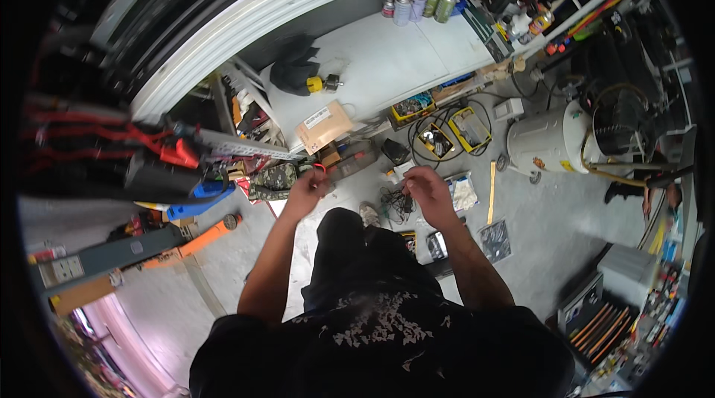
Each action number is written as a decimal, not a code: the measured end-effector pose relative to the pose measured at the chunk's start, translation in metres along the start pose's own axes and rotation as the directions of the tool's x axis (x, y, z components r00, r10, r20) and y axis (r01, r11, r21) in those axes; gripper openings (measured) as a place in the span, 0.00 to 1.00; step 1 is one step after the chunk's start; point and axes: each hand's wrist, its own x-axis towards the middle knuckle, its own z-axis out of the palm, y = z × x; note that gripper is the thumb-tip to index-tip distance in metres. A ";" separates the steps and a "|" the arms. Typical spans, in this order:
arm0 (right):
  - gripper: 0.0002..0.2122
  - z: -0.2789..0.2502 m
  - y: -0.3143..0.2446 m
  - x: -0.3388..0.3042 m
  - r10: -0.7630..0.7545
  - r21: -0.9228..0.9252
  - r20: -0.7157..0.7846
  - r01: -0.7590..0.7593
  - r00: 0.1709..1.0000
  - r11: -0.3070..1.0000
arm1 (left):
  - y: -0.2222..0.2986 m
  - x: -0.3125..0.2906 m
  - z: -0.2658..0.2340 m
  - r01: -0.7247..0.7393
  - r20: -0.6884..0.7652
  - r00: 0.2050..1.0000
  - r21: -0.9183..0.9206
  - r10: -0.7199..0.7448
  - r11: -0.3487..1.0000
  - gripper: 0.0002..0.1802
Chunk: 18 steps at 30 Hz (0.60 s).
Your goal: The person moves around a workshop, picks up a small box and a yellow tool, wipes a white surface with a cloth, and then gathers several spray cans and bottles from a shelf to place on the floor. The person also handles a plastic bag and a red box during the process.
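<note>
My left hand is raised in front of me with its fingers curled together. A small red curved thing shows at its fingertips; whether the hand holds it is unclear. To the right, my right hand has thumb and fingers bent toward each other in a pinch. Anything between them is too small to make out. A white object appears just beyond these fingertips, and I cannot tell whether they touch. Below and between the hands, a tangle of dark cable lies on the floor.
A white workbench ahead carries a padded envelope, a yellow-and-black tool and several spray cans. Yellow bins stand beneath its edge. At right is a cream-coloured tank; an orange long-handled tool lies left.
</note>
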 end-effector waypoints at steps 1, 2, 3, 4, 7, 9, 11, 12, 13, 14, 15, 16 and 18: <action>0.08 -0.005 0.001 0.009 -0.002 -0.082 -0.037 -0.001 0.999 0.997 | -0.013 0.046 -0.013 -0.009 -0.010 1.000 0.081 0.010 0.997 0.11; 0.08 -0.011 0.002 0.020 -0.025 -0.146 -0.069 0.015 0.997 0.989 | -0.026 0.097 -0.023 0.069 -0.052 0.997 0.169 -0.061 0.983 0.16; 0.08 -0.014 0.006 0.031 -0.042 -0.183 -0.109 0.021 0.993 0.983 | -0.037 0.149 -0.032 -0.017 -0.107 0.993 0.327 0.055 0.945 0.21; 0.09 -0.017 0.013 0.041 -0.067 -0.209 -0.143 0.036 0.987 0.977 | -0.048 0.204 -0.042 -0.122 -0.097 0.973 0.549 0.208 0.827 0.29; 0.10 -0.023 0.042 0.063 -0.064 -0.282 -0.244 -0.007 0.968 0.959 | -0.075 0.347 -0.070 -0.081 -0.162 0.937 0.759 0.309 0.646 0.47; 0.10 -0.030 0.068 0.082 -0.133 -0.357 -0.329 0.007 0.935 0.934 | -0.092 0.413 -0.086 -0.067 -0.050 0.978 0.846 0.204 0.529 0.60; 0.10 -0.040 0.093 0.091 -0.064 -0.102 -0.402 0.025 0.913 0.995 | -0.113 0.456 -0.086 0.021 -0.051 0.997 0.918 0.065 0.397 0.60; 0.10 -0.042 0.107 0.095 -0.031 0.028 -0.434 0.047 0.900 0.998 | -0.121 0.472 -0.092 -0.041 0.009 0.996 0.922 0.086 0.384 0.59; 0.10 -0.048 0.121 0.106 -0.048 0.021 -0.432 0.064 0.901 0.998 | -0.130 0.481 -0.091 -0.101 0.065 0.991 0.932 0.114 0.349 0.54; 0.10 -0.051 0.135 0.112 -0.052 0.025 -0.428 0.069 0.902 0.997 | -0.139 0.487 -0.089 -0.069 0.032 0.993 0.937 0.113 0.342 0.54; 0.09 -0.049 0.150 0.114 -0.045 0.038 -0.422 0.067 0.905 0.997 | -0.150 0.484 -0.088 -0.032 -0.001 0.995 0.944 0.101 0.329 0.54; 0.09 -0.045 0.164 0.118 -0.050 0.050 -0.423 0.079 0.905 0.996 | -0.155 0.487 -0.088 -0.011 -0.030 0.992 0.949 0.126 0.315 0.53; 0.09 -0.040 0.190 0.130 -0.021 0.066 -0.432 0.055 0.902 0.996 | -0.168 0.480 -0.083 -0.037 -0.108 0.957 0.875 0.268 0.483 0.43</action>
